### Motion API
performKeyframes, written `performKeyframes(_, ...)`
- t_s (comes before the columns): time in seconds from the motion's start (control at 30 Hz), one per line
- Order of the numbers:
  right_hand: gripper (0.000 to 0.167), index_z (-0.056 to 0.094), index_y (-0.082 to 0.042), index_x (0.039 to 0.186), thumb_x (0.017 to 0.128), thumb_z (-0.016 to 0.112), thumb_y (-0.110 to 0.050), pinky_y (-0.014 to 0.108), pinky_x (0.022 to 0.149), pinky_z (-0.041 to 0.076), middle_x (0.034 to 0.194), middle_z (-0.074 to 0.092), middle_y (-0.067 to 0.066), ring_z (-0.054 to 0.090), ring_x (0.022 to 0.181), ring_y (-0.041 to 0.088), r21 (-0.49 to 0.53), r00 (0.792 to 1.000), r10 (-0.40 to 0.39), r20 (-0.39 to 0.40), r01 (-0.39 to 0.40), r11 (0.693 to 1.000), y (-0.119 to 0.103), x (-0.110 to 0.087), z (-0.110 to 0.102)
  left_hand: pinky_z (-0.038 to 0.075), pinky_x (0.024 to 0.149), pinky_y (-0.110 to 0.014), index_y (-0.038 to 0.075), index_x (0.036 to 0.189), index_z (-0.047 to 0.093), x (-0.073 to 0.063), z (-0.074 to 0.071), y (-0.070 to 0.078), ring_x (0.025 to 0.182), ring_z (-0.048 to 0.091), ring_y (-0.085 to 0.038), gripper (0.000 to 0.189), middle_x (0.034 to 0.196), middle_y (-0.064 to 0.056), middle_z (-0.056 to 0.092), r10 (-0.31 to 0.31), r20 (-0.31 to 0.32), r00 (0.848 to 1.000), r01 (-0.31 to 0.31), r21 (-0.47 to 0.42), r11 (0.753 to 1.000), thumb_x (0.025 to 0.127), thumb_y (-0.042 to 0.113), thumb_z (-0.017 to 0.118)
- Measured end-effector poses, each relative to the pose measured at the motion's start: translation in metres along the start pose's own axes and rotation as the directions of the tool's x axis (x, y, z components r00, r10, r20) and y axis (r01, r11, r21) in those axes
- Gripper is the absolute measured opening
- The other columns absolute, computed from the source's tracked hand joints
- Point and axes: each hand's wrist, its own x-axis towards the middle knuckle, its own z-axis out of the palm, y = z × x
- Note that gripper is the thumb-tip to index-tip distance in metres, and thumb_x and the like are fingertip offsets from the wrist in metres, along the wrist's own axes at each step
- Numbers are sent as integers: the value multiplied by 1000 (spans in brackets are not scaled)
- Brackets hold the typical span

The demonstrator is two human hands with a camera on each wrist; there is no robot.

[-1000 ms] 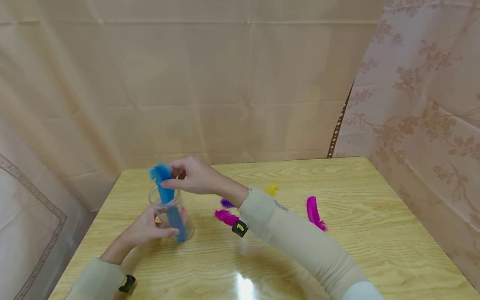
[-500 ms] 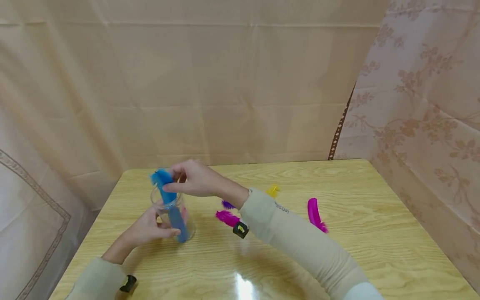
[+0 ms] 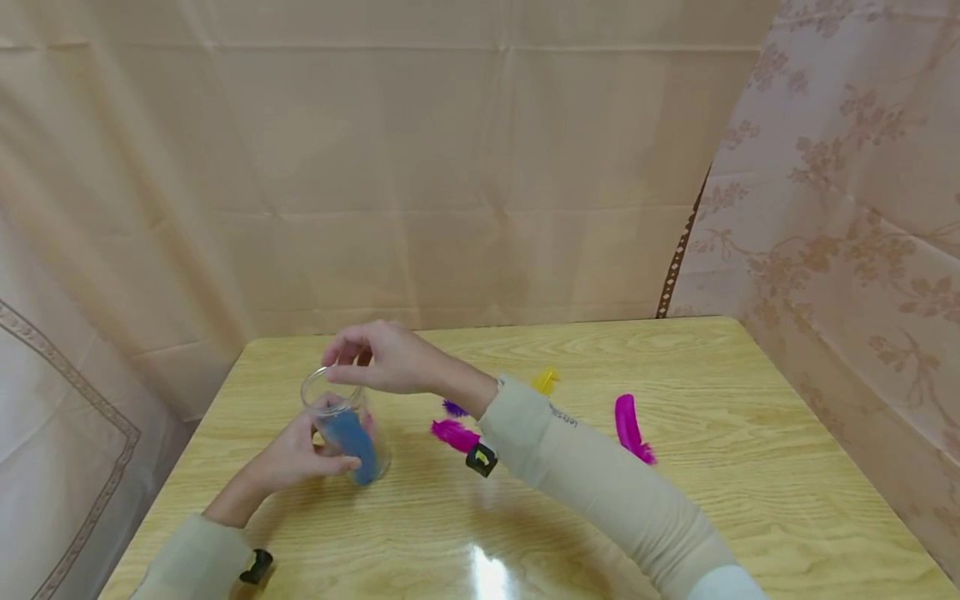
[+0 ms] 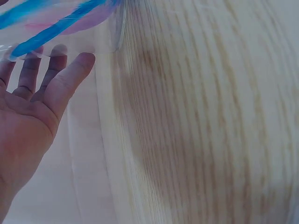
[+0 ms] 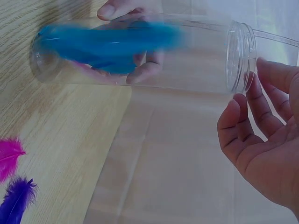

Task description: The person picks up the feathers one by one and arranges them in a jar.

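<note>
A clear plastic jar (image 5: pixel 201 70), lidless, stands at the left of the table in the head view. My left hand (image 3: pixel 292 458) holds it round the side, thumb in front and fingers behind. Inside, blue feathers (image 3: pixel 352 442) lie low against the wall, blurred in the right wrist view. A pink feather (image 4: pixel 88 21) shows behind them through the plastic. My right hand (image 3: pixel 393 358) hovers at the jar's mouth, its loosely bent fingers holding nothing. In the right wrist view its fingertips (image 5: pixel 230 112) are right at the threaded rim.
On the wooden table (image 3: pixel 720 500), a magenta feather (image 3: pixel 453 434) and a purple feather (image 3: pixel 454 408) lie right of the jar, partly behind the right sleeve. Farther right are a yellow feather (image 3: pixel 546 381) and another magenta feather (image 3: pixel 630 423). Beige curtains (image 3: pixel 480 167) hang behind.
The blue feather that my right hand pinched above the jar's mouth has been let go and has dropped inside. My left hand keeps its hold on the jar.
</note>
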Motion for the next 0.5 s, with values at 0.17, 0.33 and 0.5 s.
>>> performKeyframes(0.17, 14, 69, -5, 108, 97, 70, -14, 18, 81, 53, 95, 72, -2, 64, 87, 5, 2, 1000, -1, -8, 1, 1000, 0, 0, -1, 61, 69, -38, 1, 130, 52, 2, 0, 0, 105, 55, -19, 51, 126, -18, 45, 19, 4, 1000, -19, -16, 1000, 85, -6, 76)
performKeyframes(0.33, 15, 68, -6, 109, 97, 70, -14, 21, 81, 54, 97, 71, -1, 64, 88, 8, -1, 1000, -3, -17, 3, 1000, 0, -2, -1, 61, 70, -41, 2, 127, 49, 2, 1, -1, 103, 56, -20, 50, 122, -17, 47, -10, -2, 1000, 10, -23, 1000, 86, -5, 77)
performKeyframes(0.5, 20, 67, -4, 113, 96, 71, -14, 19, 82, 54, 100, 69, 1, 63, 92, 10, 8, 999, -3, -52, 4, 1000, 3, -4, -2, 61, 68, -40, 2, 127, 47, 1, 2, 0, 99, 57, -21, 51, 118, -18, 50, -19, -5, 1000, 19, -20, 1000, 86, -4, 77)
